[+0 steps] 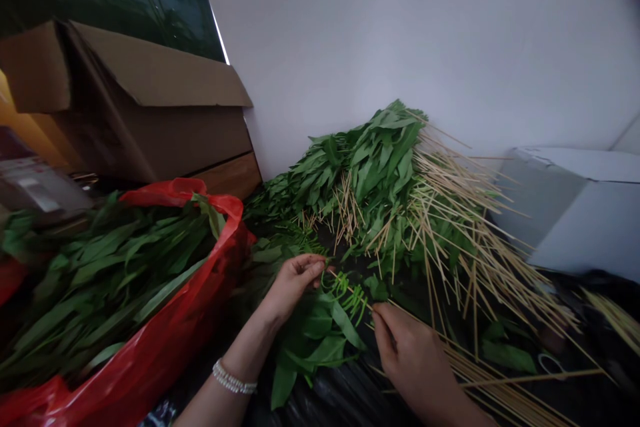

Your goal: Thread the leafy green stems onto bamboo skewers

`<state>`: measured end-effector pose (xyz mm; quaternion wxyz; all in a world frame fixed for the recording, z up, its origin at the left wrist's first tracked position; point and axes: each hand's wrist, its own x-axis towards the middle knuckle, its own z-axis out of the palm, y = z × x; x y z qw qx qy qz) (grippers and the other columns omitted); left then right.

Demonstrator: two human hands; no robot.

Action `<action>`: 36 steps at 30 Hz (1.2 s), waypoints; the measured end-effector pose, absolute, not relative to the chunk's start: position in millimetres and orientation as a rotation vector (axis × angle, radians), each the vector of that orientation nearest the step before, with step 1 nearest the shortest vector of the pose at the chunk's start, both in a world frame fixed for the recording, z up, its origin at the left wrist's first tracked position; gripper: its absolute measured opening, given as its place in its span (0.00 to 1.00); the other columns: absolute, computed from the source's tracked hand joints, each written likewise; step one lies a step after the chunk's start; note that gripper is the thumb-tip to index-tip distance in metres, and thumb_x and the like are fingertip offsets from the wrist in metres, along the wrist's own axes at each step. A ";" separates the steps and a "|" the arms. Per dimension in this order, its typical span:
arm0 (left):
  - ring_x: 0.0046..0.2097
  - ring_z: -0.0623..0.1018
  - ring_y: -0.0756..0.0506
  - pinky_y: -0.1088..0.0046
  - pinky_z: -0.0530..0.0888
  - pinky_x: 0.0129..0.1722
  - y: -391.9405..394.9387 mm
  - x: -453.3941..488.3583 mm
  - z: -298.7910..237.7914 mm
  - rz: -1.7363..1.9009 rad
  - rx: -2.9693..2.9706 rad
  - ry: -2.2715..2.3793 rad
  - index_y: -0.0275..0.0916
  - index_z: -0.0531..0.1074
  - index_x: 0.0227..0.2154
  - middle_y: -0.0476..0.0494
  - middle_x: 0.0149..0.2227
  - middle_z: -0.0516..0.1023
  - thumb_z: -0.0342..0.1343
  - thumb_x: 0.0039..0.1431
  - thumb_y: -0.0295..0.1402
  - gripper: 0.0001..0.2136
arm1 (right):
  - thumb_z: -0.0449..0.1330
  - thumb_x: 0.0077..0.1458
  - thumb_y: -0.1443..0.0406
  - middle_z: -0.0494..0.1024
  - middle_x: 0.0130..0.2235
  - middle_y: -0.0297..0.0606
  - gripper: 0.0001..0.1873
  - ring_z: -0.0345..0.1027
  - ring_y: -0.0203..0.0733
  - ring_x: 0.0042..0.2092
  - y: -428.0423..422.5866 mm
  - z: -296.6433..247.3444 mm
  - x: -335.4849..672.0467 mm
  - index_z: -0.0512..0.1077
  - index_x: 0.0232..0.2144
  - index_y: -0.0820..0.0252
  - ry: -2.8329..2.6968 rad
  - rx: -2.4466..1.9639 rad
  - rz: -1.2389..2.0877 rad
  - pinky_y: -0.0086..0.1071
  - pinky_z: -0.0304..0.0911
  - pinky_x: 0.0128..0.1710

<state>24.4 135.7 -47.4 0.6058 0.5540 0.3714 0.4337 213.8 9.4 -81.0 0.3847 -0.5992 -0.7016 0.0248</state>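
My right hand point(407, 353) is closed around the lower part of a thin wooden skewer point(369, 307), which slants up to the left. Curled green stems point(350, 290) are threaded on the skewer between my two hands. At its upper end, the thumb and fingers of my left hand point(300, 283) pinch a thin green stem, mostly hidden by the fingertips. Below the skewer hang long green leaves point(320, 340), which appear joined to the threaded stems. A pearly bracelet point(233, 379) circles my left wrist.
Left stands a red plastic bag point(220, 280) full of leafy greens point(125, 267), with a cardboard box point(165, 133) behind it. Finished-looking leafy skewers point(385, 153) are heaped against the wall. Bare skewers point(500, 380) lie at lower right, near a white box point(580, 200) and black plastic point(345, 393).
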 end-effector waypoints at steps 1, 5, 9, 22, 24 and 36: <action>0.22 0.64 0.57 0.82 0.60 0.22 135.1 24.8 -47.1 0.984 1.298 0.858 0.35 0.76 0.33 0.44 0.30 0.81 0.67 0.47 0.41 0.15 | 0.45 0.64 0.65 0.73 0.28 0.32 0.14 0.70 0.38 0.30 9.5 -81.0 213.8 0.68 0.31 0.56 -1.787 -1.525 0.055 0.30 0.55 0.32; 0.20 0.63 0.57 0.81 0.58 0.21 133.4 25.9 -45.7 0.975 1.323 0.847 0.34 0.77 0.33 0.43 0.30 0.81 0.66 0.47 0.42 0.16 | 0.45 0.64 0.66 0.74 0.28 0.33 0.14 0.70 0.37 0.30 9.7 -80.6 213.7 0.68 0.31 0.56 -1.794 -1.525 0.030 0.30 0.56 0.32; 0.21 0.63 0.56 0.79 0.59 0.22 131.7 26.7 -43.1 0.980 1.341 0.867 0.34 0.78 0.33 0.43 0.29 0.81 0.67 0.45 0.43 0.17 | 0.45 0.64 0.67 0.75 0.29 0.34 0.13 0.71 0.37 0.31 9.5 -80.9 214.0 0.69 0.33 0.57 -1.799 -1.532 0.031 0.30 0.57 0.34; 0.21 0.65 0.55 0.79 0.61 0.21 133.0 26.9 -45.1 0.985 1.410 0.883 0.34 0.79 0.31 0.43 0.28 0.81 0.67 0.45 0.43 0.17 | 0.44 0.64 0.66 0.75 0.28 0.35 0.15 0.72 0.39 0.31 9.4 -78.8 213.8 0.70 0.33 0.57 -1.819 -1.552 0.020 0.30 0.56 0.31; 0.20 0.65 0.55 0.79 0.61 0.21 133.2 27.8 -46.8 0.974 1.420 0.883 0.34 0.79 0.31 0.44 0.28 0.81 0.66 0.45 0.43 0.16 | 0.44 0.64 0.66 0.75 0.28 0.35 0.15 0.71 0.39 0.30 9.6 -80.0 213.9 0.69 0.32 0.57 -1.819 -1.553 0.014 0.30 0.55 0.31; 0.23 0.66 0.54 0.80 0.61 0.23 129.3 28.5 -48.6 0.927 1.320 0.950 0.35 0.77 0.29 0.50 0.24 0.74 0.69 0.41 0.43 0.17 | 0.44 0.65 0.66 0.74 0.27 0.34 0.16 0.71 0.38 0.29 10.0 -81.2 213.2 0.69 0.30 0.57 -1.819 -1.528 0.010 0.30 0.56 0.31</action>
